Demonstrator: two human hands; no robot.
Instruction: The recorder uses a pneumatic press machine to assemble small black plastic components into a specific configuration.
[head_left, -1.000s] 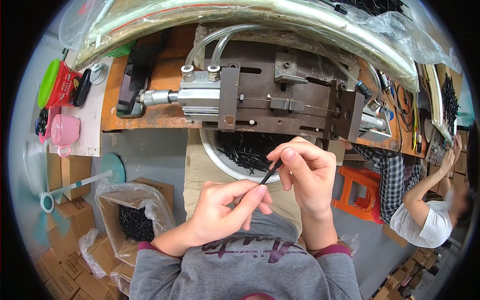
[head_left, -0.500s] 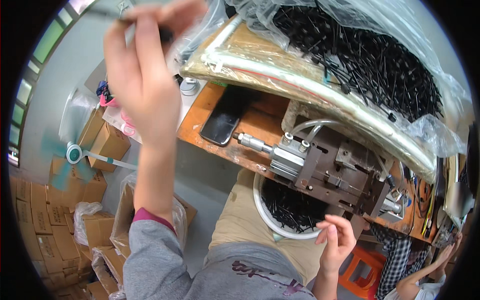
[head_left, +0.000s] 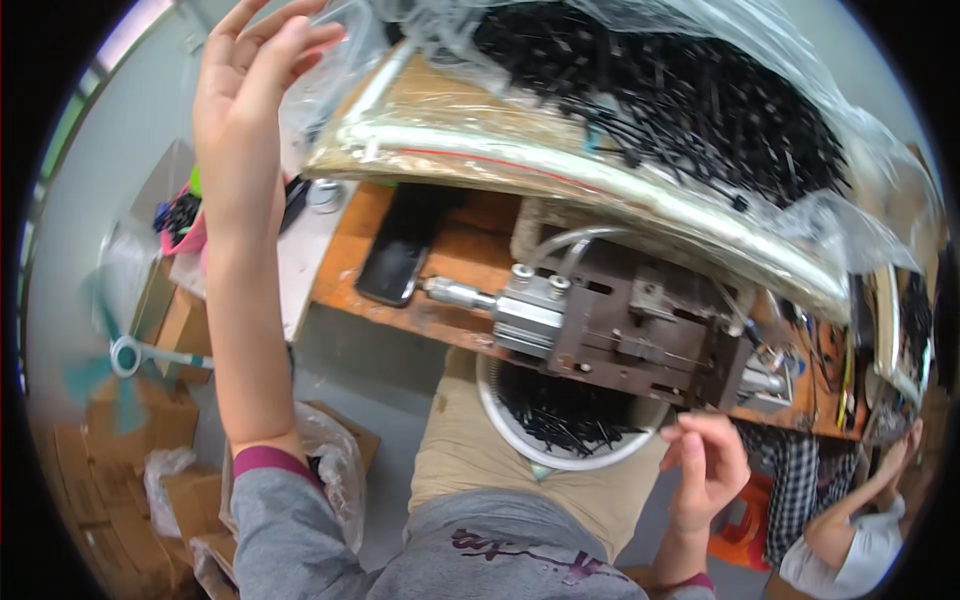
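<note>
My left hand (head_left: 245, 95) is raised at the upper left, beside the clear plastic bag, with its fingers apart and nothing visible in them. My right hand (head_left: 708, 468) is at the lower right corner of a dark metal clamping fixture (head_left: 610, 345), its fingers curled and the thumb against them. Whatever may lie between those fingertips is too small to make out. A silver air cylinder (head_left: 527, 322) with clear hoses is on the fixture's left side. Under the fixture, a white round basket (head_left: 572, 462) on my lap holds many thin black parts (head_left: 565, 415).
A large heap of black stick-like parts (head_left: 680, 95) lies in plastic on a wrapped cardboard tray (head_left: 450, 110) above the wooden bench (head_left: 345, 270). A black phone (head_left: 398, 255) is left of the cylinder. A fan (head_left: 125, 355) and cartons stand left; a co-worker (head_left: 850, 530) sits right.
My left hand's fingers have spread, and the dark thing by them is no longer seen. My right hand has moved up and right toward the fixture. The whole view has shifted somewhat.
</note>
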